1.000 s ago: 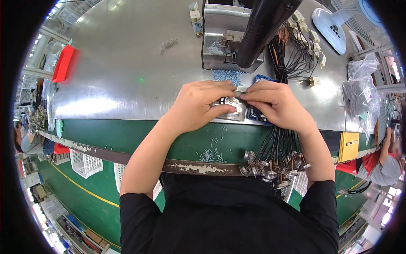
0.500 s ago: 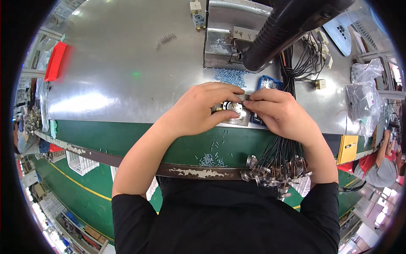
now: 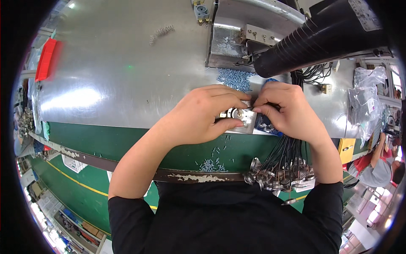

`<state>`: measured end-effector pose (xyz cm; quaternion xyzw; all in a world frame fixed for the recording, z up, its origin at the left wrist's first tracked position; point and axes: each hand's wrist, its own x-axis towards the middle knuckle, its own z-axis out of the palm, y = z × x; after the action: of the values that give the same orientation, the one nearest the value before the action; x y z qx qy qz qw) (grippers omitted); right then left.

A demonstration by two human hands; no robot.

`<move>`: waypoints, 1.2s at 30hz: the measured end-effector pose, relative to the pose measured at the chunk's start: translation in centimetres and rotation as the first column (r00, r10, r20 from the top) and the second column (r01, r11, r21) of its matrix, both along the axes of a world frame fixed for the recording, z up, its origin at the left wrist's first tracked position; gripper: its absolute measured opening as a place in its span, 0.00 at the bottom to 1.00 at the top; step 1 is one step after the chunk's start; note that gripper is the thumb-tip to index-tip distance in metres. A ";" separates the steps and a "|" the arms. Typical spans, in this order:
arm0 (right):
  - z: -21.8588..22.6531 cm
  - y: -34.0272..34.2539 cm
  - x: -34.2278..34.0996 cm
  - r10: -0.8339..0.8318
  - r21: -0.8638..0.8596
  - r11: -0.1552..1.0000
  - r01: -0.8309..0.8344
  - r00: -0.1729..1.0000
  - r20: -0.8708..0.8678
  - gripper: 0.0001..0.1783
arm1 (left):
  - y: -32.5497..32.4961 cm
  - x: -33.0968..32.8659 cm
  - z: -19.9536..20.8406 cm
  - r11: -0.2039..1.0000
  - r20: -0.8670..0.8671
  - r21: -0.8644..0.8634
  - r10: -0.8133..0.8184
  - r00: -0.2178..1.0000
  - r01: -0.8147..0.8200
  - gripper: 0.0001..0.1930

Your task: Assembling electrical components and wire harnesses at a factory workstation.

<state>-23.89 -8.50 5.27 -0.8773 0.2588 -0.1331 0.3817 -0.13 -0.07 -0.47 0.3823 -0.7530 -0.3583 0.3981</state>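
Observation:
My left hand [image 3: 196, 114] curves round a small round black-and-white part with a metal centre [image 3: 238, 114], thumb on the near side and fingers on the far side. The part sits on a small metal plate [image 3: 246, 128] by the bench's front edge. From the right, my right hand [image 3: 292, 112] meets it with thumb and forefinger pinched together beside the left fingertips. Whatever lies in that pinch is too small and covered to make out. Partly under the right hand is a blue tray [image 3: 266, 127] of small parts.
Blue screws [image 3: 235, 79] lie heaped beyond my hands; more screws [image 3: 208, 165] rest on the green ledge. A thick black tube [image 3: 313, 40] slants overhead at the right. Black wires with round metal ends [image 3: 279, 175] hang over the front edge. A spring [image 3: 163, 33] lies far left.
The view has shifted slightly, and the black tube appears farther right. My hands stay at the round part; the right thumb and forefinger have changed their angle at the pinch.

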 end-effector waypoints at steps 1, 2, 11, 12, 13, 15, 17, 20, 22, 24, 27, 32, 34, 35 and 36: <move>-0.2 0.2 0.0 0.003 0.000 1.000 -0.003 1.000 -0.003 0.04 | 0.0 0.0 0.0 1.000 -0.005 -0.001 0.005 1.000 -0.005 0.17; -0.4 0.5 -0.1 0.001 -0.043 0.999 -0.001 1.000 0.006 0.05 | 0.1 0.0 0.0 1.000 -0.009 -0.004 0.010 1.000 -0.010 0.17; -0.1 2.6 -0.4 -0.073 -0.108 0.992 0.071 0.997 -0.014 0.05 | 0.3 -0.2 0.0 0.998 -0.008 -0.042 0.038 0.999 -0.038 0.16; -0.1 2.7 -0.4 -0.086 -0.106 0.991 0.084 0.996 -0.013 0.05 | 0.4 -0.2 0.0 0.998 -0.007 -0.050 0.039 0.999 -0.040 0.16; 0.1 2.7 -0.4 -0.085 -0.114 0.990 0.083 0.996 -0.011 0.05 | 0.4 -0.2 0.1 0.998 -0.010 -0.055 0.039 0.999 -0.039 0.16; 0.4 2.7 -0.4 -0.080 -0.067 0.995 0.079 0.997 -0.006 0.05 | 0.5 -0.2 0.2 0.997 -0.011 -0.069 0.039 0.999 -0.040 0.17; 0.4 2.3 -0.4 -0.070 -0.130 0.989 0.077 0.996 0.058 0.06 | 0.7 -0.2 0.3 0.998 -0.003 -0.046 0.039 0.999 -0.039 0.17; 1.2 2.6 -0.2 -0.090 -0.129 0.986 0.103 0.991 0.099 0.06 | 0.9 -0.2 0.6 0.999 0.028 -0.031 0.036 0.999 -0.036 0.17; 1.5 2.8 0.0 -0.130 -0.076 0.988 0.136 0.989 0.076 0.07 | 0.9 -0.2 0.4 0.999 0.028 -0.030 0.035 0.999 -0.034 0.18; 1.6 3.0 0.1 -0.191 -0.031 0.981 0.193 0.980 0.062 0.08 | 1.0 -0.2 0.3 0.999 0.023 -0.020 0.033 0.999 -0.033 0.18; 1.5 2.7 0.1 -0.142 -0.073 0.987 0.140 0.990 -0.020 0.08 | 0.9 0.0 0.2 0.999 0.020 -0.042 0.036 0.999 -0.035 0.18; 0.4 2.5 0.4 -0.057 -0.166 0.984 0.062 0.998 0.033 0.08 | 0.8 -0.1 0.1 0.999 -0.003 -0.025 0.029 1.000 -0.029 0.19; 0.1 2.5 0.4 -0.017 -0.203 0.979 0.027 0.998 0.054 0.08 | 0.9 -0.1 0.0 0.999 -0.010 -0.021 0.040 0.999 -0.040 0.18; 0.2 2.5 0.3 0.008 -0.206 0.978 0.000 0.999 0.041 0.09 | 0.9 -0.1 -0.1 0.999 -0.010 -0.022 0.046 0.999 -0.046 0.18; 0.1 2.6 0.4 0.034 -0.206 0.978 -0.027 0.999 0.030 0.09 | 1.0 -0.1 -0.2 0.999 -0.013 -0.014 0.051 0.999 -0.051 0.18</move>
<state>-23.53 -5.95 5.40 -0.9136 0.2237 -0.1678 0.2952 -0.18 0.95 -0.69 0.3961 -0.7430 -0.3450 0.4148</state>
